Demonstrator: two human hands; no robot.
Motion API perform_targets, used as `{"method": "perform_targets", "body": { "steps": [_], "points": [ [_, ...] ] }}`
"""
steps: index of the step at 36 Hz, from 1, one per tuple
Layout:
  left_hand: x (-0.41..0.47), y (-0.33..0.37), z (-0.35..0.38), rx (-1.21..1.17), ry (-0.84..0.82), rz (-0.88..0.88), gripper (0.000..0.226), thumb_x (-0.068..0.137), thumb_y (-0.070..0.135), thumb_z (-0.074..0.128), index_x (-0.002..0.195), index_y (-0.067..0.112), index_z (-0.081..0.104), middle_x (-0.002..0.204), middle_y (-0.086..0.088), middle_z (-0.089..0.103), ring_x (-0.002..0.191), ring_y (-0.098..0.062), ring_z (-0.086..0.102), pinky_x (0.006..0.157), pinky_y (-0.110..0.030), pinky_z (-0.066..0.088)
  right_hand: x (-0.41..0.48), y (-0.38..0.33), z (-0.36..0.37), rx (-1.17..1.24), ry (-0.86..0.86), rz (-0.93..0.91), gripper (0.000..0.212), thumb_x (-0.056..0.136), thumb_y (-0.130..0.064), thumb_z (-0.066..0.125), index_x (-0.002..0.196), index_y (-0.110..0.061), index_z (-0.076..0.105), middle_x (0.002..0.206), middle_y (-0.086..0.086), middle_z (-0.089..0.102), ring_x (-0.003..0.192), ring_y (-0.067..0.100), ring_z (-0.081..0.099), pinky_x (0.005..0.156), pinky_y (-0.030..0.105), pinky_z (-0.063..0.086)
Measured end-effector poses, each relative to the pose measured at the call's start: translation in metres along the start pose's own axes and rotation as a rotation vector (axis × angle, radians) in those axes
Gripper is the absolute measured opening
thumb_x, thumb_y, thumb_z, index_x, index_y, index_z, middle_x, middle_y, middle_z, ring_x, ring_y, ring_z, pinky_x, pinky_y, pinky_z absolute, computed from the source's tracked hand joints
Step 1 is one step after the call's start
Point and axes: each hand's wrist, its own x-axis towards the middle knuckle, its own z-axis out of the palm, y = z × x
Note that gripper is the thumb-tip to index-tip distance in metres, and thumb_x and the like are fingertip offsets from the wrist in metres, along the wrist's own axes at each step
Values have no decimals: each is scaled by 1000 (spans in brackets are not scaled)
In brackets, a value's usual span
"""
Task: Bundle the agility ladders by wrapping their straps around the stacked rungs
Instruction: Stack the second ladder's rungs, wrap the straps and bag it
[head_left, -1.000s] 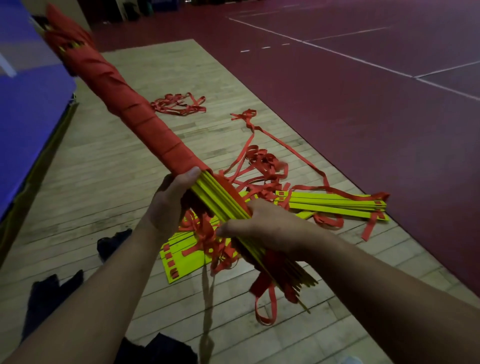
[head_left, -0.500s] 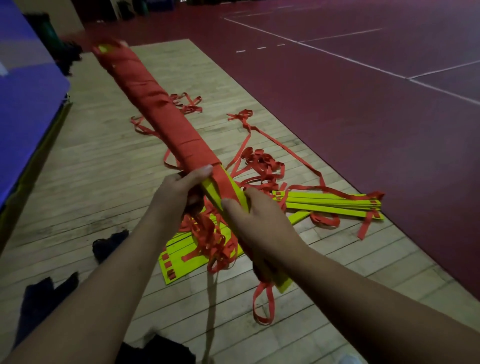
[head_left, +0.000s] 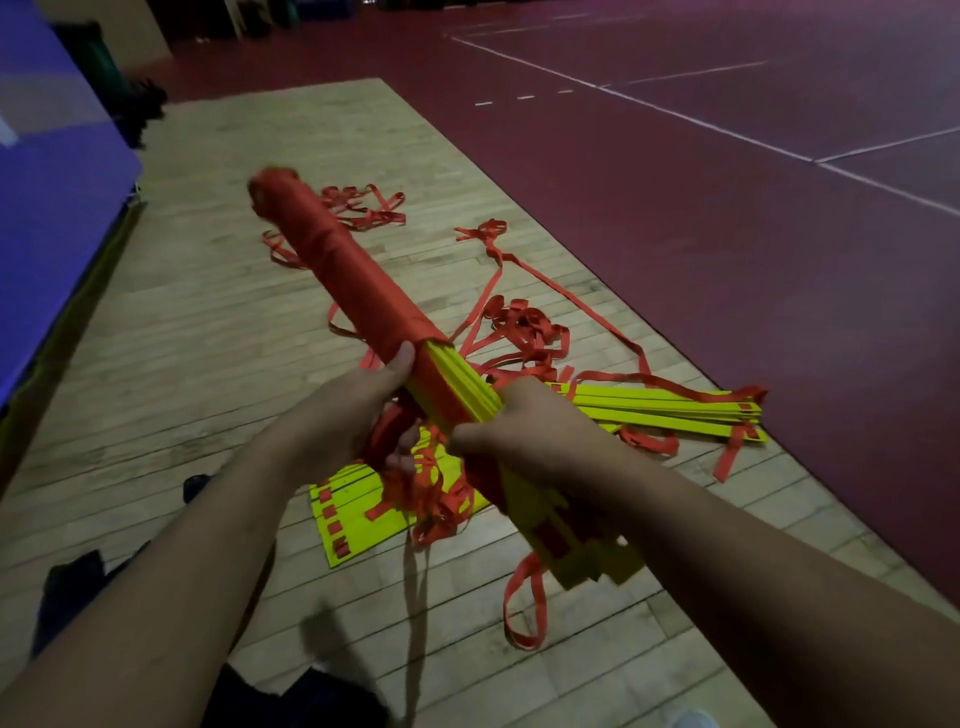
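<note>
A long bundle of stacked yellow rungs (head_left: 462, 387) is held in the air, its far part wound tightly in red strap (head_left: 358, 286). My left hand (head_left: 353, 410) grips the bundle from the left, thumb at the edge of the wrapping, with loose red strap bunched under its fingers. My right hand (head_left: 524, 431) grips the bare yellow rungs nearer to me. The bundle's near end (head_left: 587, 551) sticks out below my right forearm, and a red loop (head_left: 524, 608) hangs from it.
More yellow rungs (head_left: 670, 413) lie on the wooden floor under the bundle, tangled with loose red straps (head_left: 524, 327). Another red strap pile (head_left: 369, 208) lies farther back. A blue mat (head_left: 47, 171) stands at left; dark red court floor (head_left: 727, 234) spreads right. Dark cloth (head_left: 72, 587) lies near my legs.
The bundle's far end has swung down and to the right, from pointing up-left toward lying lower over the floor. Both hands keep their hold, and the bundle has turned between them.
</note>
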Motion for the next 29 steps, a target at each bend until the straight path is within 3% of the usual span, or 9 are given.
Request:
{"method": "perform_targets", "body": {
  "steps": [4,8,10,12,16,19,21,25,29],
  "points": [
    [5,-12,14,109,124,-30,72,66,70,62,96,5,67,62,-7,53,48,-18,50,43,-25,45,-2,6,15,-408,132,-4,30,89,-40,67,79,-18,50,75,1,60,69,18,65,67,36,60],
    [12,-20,30,-13,217,80,51,59,61,79,76,14,67,62,-3,54,49,-15,50,49,-25,40,-9,14,31,-689,348,-209,35,95,-51,55,99,-17,48,78,-3,51,70,18,57,61,32,45],
    [12,-19,29,-125,240,144,37,52,44,87,72,17,71,66,-4,61,58,-18,59,59,-27,45,-10,16,31,-596,351,-254,42,93,-57,53,106,-18,45,83,-4,54,73,17,57,60,32,45],
    [8,-15,20,-200,215,219,36,50,35,79,76,14,67,66,-5,63,59,-20,62,56,-24,48,-9,13,22,-414,266,-243,47,90,-58,58,112,-20,43,88,-5,55,76,15,59,61,31,47],
    [-4,-4,9,-238,64,371,7,55,27,66,56,19,65,53,1,54,50,-16,54,49,-23,41,-10,6,-8,47,-108,-93,55,82,-55,74,118,-22,48,92,-10,66,71,4,70,61,19,55],
    [-7,-2,9,-329,-43,412,6,47,19,70,53,19,68,53,2,57,50,-15,57,53,-22,48,-11,10,-13,397,-504,-5,35,92,-33,70,117,-12,57,98,7,76,90,31,74,77,38,61],
    [-6,-5,8,-360,-57,396,24,33,19,73,56,17,69,55,0,58,52,-16,58,56,-25,50,-12,14,-6,563,-688,41,33,95,-21,66,118,-2,53,103,19,73,87,39,71,77,43,61],
    [-7,-4,4,-333,-89,378,54,16,34,89,64,15,72,60,-2,63,56,-17,62,57,-25,54,-10,13,7,615,-618,12,34,88,-19,72,112,0,58,85,17,68,69,30,65,68,38,57],
    [-3,-3,-10,-245,-128,265,70,26,51,91,82,14,76,80,-10,72,74,-25,70,71,-33,59,-12,2,5,375,-343,-67,42,81,-33,81,99,2,66,84,19,71,68,28,68,69,37,56]
  ]
}}
